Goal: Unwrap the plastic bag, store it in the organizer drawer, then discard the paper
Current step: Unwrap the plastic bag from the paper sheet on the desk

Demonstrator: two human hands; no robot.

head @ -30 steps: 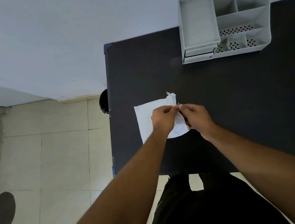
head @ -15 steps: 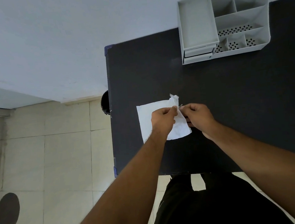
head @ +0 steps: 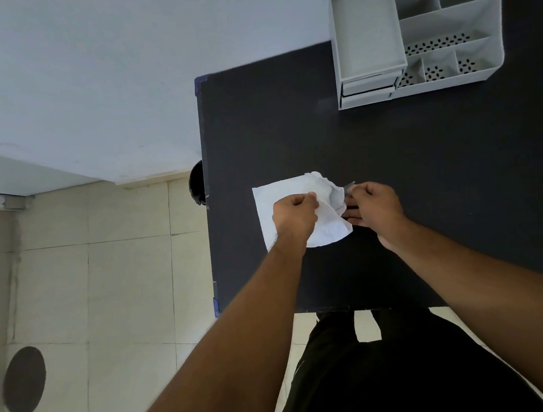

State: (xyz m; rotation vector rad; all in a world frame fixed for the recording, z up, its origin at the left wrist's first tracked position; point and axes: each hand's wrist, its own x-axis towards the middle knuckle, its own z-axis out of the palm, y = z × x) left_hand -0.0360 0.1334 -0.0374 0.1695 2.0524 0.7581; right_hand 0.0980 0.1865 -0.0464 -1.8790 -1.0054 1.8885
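Observation:
A crumpled white paper point(head: 294, 187) lies on the black table point(head: 389, 147), near its left edge. My left hand point(head: 293, 215) pinches the paper from above. My right hand point(head: 374, 207) is just right of the paper, closed on a small greyish clear piece, the plastic bag point(head: 349, 187), whose tip pokes out above the fingers. Most of the bag is hidden in that hand. The grey organizer point(head: 413, 38) stands at the table's far right, its two small drawers point(head: 368, 86) closed at the front left.
Beyond the table's left edge is tiled floor point(head: 107, 283) with a dark round object point(head: 197, 182) tucked beside the table and a dark round mat point(head: 24, 381) at lower left. A pale wall point(head: 91, 73) runs behind.
My hands have drawn apart: the right one moved right, away from the paper, with the bag's tip showing. The paper has opened wider under the left hand.

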